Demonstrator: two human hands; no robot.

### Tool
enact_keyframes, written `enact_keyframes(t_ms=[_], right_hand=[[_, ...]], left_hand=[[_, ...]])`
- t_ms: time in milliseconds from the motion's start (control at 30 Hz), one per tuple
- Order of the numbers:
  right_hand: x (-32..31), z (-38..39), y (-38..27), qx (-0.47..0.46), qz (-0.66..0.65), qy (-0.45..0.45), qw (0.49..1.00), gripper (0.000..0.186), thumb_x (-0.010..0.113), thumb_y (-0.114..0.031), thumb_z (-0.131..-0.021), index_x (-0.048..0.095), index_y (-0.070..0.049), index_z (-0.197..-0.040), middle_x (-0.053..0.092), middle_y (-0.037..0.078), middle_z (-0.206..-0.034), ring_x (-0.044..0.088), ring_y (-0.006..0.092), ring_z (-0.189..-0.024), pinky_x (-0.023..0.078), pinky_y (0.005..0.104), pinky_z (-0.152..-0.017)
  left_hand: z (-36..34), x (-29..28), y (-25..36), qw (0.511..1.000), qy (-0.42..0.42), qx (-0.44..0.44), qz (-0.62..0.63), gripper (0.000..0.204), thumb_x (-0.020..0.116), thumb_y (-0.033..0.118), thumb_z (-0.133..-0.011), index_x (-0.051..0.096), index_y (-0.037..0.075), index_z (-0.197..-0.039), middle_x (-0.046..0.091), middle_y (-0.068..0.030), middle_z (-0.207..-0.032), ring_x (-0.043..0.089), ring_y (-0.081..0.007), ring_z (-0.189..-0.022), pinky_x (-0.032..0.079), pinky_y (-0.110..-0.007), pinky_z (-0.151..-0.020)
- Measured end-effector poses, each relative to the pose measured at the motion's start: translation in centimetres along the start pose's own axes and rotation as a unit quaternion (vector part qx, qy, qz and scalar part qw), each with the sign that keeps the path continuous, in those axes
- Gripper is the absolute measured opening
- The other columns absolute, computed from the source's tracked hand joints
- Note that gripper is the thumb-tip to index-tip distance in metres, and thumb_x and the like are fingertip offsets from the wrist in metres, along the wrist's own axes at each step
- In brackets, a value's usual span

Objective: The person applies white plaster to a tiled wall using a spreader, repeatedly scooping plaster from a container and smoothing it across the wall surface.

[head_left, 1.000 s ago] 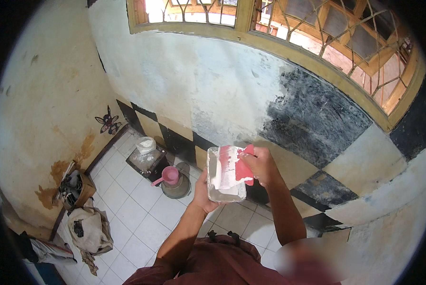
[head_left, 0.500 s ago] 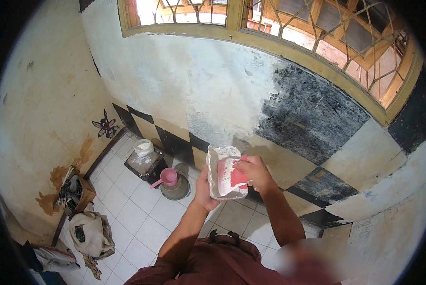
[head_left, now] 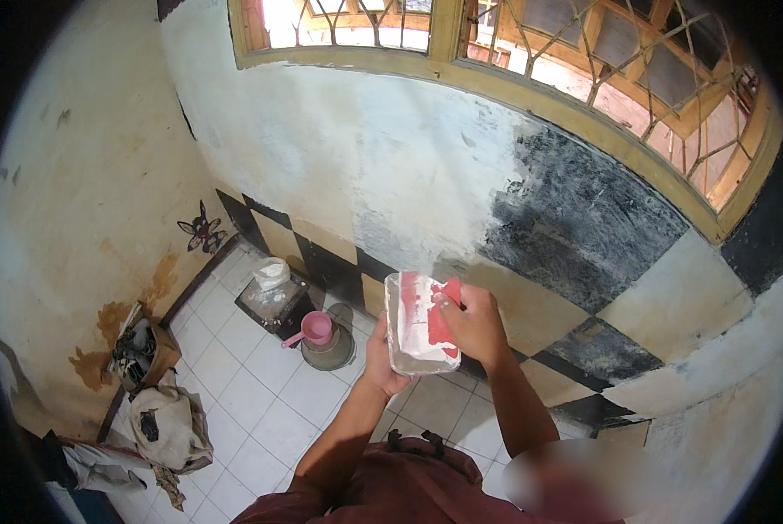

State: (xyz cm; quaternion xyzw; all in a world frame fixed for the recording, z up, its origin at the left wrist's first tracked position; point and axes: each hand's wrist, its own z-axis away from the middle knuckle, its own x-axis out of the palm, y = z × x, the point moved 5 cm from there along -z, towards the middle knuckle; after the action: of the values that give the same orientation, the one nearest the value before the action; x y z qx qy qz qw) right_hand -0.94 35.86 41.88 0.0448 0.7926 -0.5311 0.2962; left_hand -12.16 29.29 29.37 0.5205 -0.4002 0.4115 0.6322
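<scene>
My left hand [head_left: 380, 360] is closed on the left side and underside of a rectangular tub [head_left: 394, 327] smeared with white filler paste. Between the thumb and fingers of my right hand [head_left: 479, 325] is a flat red putty spreader [head_left: 442, 323], coated in part with white paste. The spreader lies over the tub's opening, at its right side. White paste [head_left: 419, 349] shows inside the tub. Beyond my hands, the wall [head_left: 322, 157] is partly coated white, with a black patch [head_left: 583, 214] to the right.
A pink dipper [head_left: 316, 327] rests on a round bucket [head_left: 332, 351]. Beside it a dark box [head_left: 278, 319] carries a white bag [head_left: 271, 273]. Left on the tiled floor are a carton of odds and ends [head_left: 151, 349] and a pale sack [head_left: 169, 428]. A yellow window frame [head_left: 461, 74] tops the wall.
The red spreader has shifted slightly right and up across the tub, and my right hand has turned with it. The tub is tilted a little differently. The whole view has shifted slightly.
</scene>
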Motion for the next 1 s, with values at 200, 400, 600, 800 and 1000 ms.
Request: enact_keyframes(t_ms=[200, 400, 600, 800, 1000], right_hand=[[-1.2, 0.4, 1.1, -0.019, 0.043, 0.074, 0.996, 0.017, 0.064, -0.016, -0.089, 0.065, 0.001, -0.083, 0.062, 0.011, -0.065, 0.056, 0.0111, -0.062, 0.046, 0.0332, -0.059], [-1.1, 0.1, 6.4, 0.157, -0.398, 0.034, 0.903, 0.018, 0.060, -0.017, -0.093, 0.066, 0.000, -0.096, 0.068, 0.005, -0.082, 0.067, 0.0192, -0.072, 0.054, 0.0332, -0.067], [0.6, 0.9, 9.9, 0.218, -0.601, 0.010, 0.769, 0.027, 0.060, -0.020, -0.096, 0.058, -0.005, -0.118, 0.064, 0.007, -0.116, 0.063, 0.0162, -0.104, 0.053, 0.0315, -0.084], [0.3, 1.7, 10.3, 0.230, -0.624, 0.036, 0.746, 0.026, 0.063, -0.023, -0.096, 0.058, -0.015, -0.120, 0.062, -0.001, -0.116, 0.060, 0.0121, -0.104, 0.048, 0.0282, -0.077], [-0.6, -0.3, 16.0, 0.179, -0.621, 0.093, 0.758, 0.025, 0.066, -0.023, -0.094, 0.056, -0.020, -0.117, 0.061, -0.004, -0.111, 0.059, 0.0098, -0.097, 0.045, 0.0266, -0.070]], left_hand=[[-0.4, 0.5, 0.9, 1.000, -0.017, -0.006, 0.015, 0.067, 0.031, 0.057, -0.100, 0.041, 0.010, -0.146, 0.053, -0.0121, -0.141, 0.054, -0.0325, -0.126, 0.042, -0.050, -0.107], [-0.7, 1.9, 1.7, 1.000, -0.017, 0.000, 0.016, 0.064, 0.031, 0.056, -0.098, 0.045, 0.014, -0.144, 0.054, -0.0125, -0.140, 0.056, -0.0359, -0.124, 0.046, -0.060, -0.099], [-1.5, 2.6, 2.2, 0.999, -0.028, -0.001, 0.026, 0.062, 0.033, 0.055, -0.098, 0.045, 0.015, -0.144, 0.054, -0.0122, -0.139, 0.056, -0.0357, -0.124, 0.046, -0.061, -0.099], [-2.4, 2.3, 2.3, 0.999, -0.023, 0.019, 0.040, 0.060, 0.034, 0.053, -0.098, 0.047, 0.015, -0.142, 0.055, -0.0114, -0.138, 0.057, -0.0354, -0.123, 0.046, -0.061, -0.099], [-2.5, 2.3, 2.2, 0.999, -0.023, 0.005, 0.043, 0.059, 0.034, 0.053, -0.098, 0.049, 0.016, -0.141, 0.057, -0.0103, -0.137, 0.058, -0.0355, -0.121, 0.046, -0.061, -0.099]])
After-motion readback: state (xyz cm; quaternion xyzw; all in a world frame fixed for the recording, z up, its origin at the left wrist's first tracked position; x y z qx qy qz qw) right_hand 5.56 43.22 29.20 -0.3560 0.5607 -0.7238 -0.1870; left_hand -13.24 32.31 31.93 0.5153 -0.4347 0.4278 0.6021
